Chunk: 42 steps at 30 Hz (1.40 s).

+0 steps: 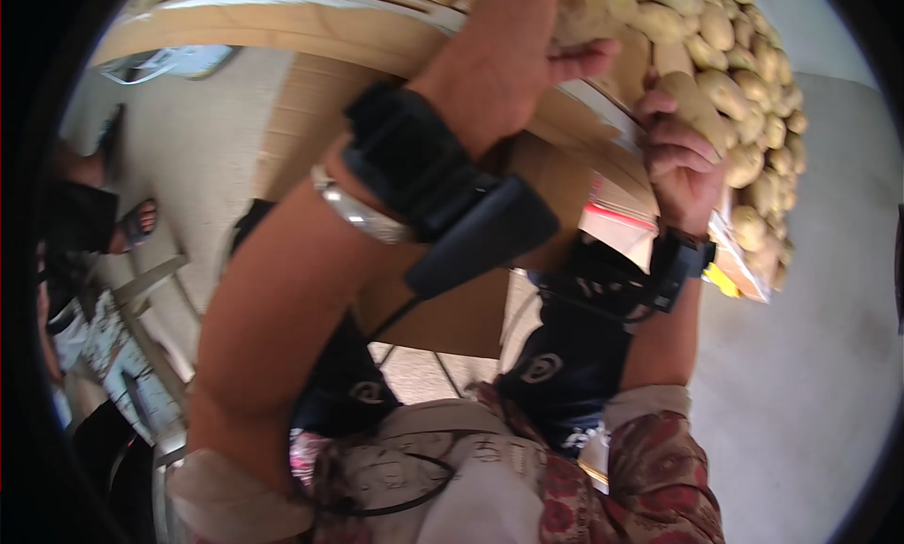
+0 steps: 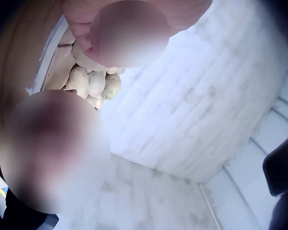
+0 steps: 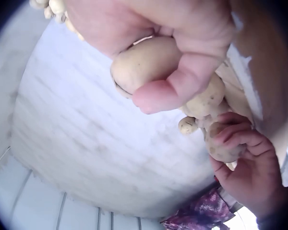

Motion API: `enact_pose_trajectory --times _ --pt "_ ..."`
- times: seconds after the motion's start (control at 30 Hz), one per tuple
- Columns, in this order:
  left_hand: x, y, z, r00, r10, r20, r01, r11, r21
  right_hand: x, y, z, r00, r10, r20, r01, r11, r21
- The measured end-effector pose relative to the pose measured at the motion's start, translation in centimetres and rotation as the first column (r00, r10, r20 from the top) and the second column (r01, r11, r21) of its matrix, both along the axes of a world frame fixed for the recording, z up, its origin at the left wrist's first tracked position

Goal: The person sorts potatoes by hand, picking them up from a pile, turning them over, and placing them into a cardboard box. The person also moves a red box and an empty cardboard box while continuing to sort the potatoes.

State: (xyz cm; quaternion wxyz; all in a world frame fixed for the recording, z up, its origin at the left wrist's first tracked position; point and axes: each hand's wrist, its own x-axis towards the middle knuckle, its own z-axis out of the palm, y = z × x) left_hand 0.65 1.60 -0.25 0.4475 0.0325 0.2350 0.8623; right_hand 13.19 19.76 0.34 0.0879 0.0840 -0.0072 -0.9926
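Note:
My left hand (image 1: 499, 69) reaches over the cardboard at the top of the head view, its fingers on a potato (image 1: 584, 12). My right hand (image 1: 683, 158) curls its fingers round another potato (image 1: 689, 106) beside the heap. In the right wrist view, the near hand (image 3: 192, 24) grips a smooth, pale potato (image 3: 149, 62) with its thumb across it. Lower down there, the other hand (image 3: 254, 172) also clasps a potato (image 3: 223, 143). Blurred discs hide most of what both hands hold in the left wrist view.
A large heap of potatoes (image 1: 749, 120) rises at the right, against a pale wall (image 1: 819, 262). Brown cardboard (image 1: 433, 309) lies below the arms, near my knees. At the left, another person's sandalled foot (image 1: 139, 222) is near a worn wooden stool (image 1: 137, 365).

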Motion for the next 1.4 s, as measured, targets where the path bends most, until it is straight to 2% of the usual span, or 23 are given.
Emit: enact_pose_trajectory --times 0.03,0.07,0.13,0.2,0.27,0.33,0.4,0.47,0.53,0.63,0.8,0.9,1.0,1.07,1.27,1.33,1.4 --pt "-0.3 0.1 -0.1 0.995 -0.005 0.1 0.008 0.999 -0.034 -0.1 -0.5 0.1 1.0 0.0 0.008 0.0 1.0 0.005" --pt "-0.7 -0.2 -0.3 0.998 0.003 0.059 0.001 0.998 -0.059 -0.5 -0.8 0.3 1.0 0.001 0.013 -0.001 1.0 0.023" --pt "-0.9 -0.3 -0.3 0.99 0.106 -0.094 -0.109 0.993 -0.034 -0.6 -1.0 0.2 1.0 -0.002 -0.022 0.003 1.0 0.012" --pt "-0.8 -0.3 -0.1 0.985 0.133 -0.106 -0.142 0.986 -0.087 -0.5 -1.4 0.2 0.995 -0.099 0.029 0.098 0.995 0.031" --pt "-0.9 -0.2 -0.4 0.981 0.145 -0.132 -0.155 0.986 -0.068 -0.5 -1.1 0.0 0.996 -0.079 0.027 0.079 0.997 0.025" --pt "-1.0 0.2 -0.1 0.978 0.171 -0.121 -0.179 0.982 -0.055 -0.4 -0.9 -0.4 0.997 -0.071 -0.023 0.073 0.991 0.11" --pt "-1.4 0.0 -0.1 0.991 0.13 -0.034 -0.132 0.989 -0.071 -0.2 -1.1 -0.5 0.997 -0.06 -0.055 0.063 0.996 0.067" --pt "-1.8 -0.3 0.0 0.989 0.142 -0.035 -0.144 0.987 -0.076 -0.2 -1.2 -0.4 0.996 -0.079 -0.035 0.081 0.994 0.067" --pt "-2.0 -0.6 -0.2 0.99 0.136 0.042 -0.133 0.989 -0.066 -0.2 -1.1 -0.7 0.995 -0.088 -0.054 0.09 0.995 0.042" --pt "-2.3 -0.9 -0.2 0.995 0.093 0.028 -0.091 0.994 -0.064 -0.1 -1.1 -0.6 0.995 -0.095 -0.039 0.099 0.986 0.137" --pt "-2.7 -1.1 -0.4 0.998 0.054 0.038 -0.051 0.996 -0.068 -0.2 -1.2 -0.7 0.993 -0.103 -0.052 0.11 0.985 0.137" --pt "-2.9 -1.0 -0.4 0.998 0.041 0.044 -0.038 0.997 -0.065 -0.3 -1.2 -0.6 0.994 -0.11 -0.023 0.112 0.961 0.253" --pt "-3.0 -0.9 -0.3 0.997 0.031 0.074 -0.025 0.996 -0.088 -0.2 -0.9 -1.1 0.989 -0.143 -0.027 0.144 0.95 0.275" --pt "-3.4 -1.0 0.1 0.996 0.025 0.083 -0.015 0.993 -0.117 -0.3 -0.8 -1.1 0.992 -0.125 -0.037 0.13 0.965 0.228" --pt "-3.8 -1.2 -0.2 0.983 -0.058 0.174 0.067 0.997 -0.047 -0.1 -0.4 -1.5 0.991 -0.115 -0.075 0.13 0.959 0.253" --pt "-3.9 -1.2 -0.4 0.985 -0.045 0.168 0.059 0.995 -0.076 -0.2 -0.3 -1.5 0.988 -0.113 -0.103 0.134 0.964 0.23" --pt "-3.9 -1.2 -1.0 0.991 -0.074 0.108 0.076 0.997 -0.022 0.1 -0.7 -1.2 0.988 -0.154 -0.021 0.151 0.929 0.339"
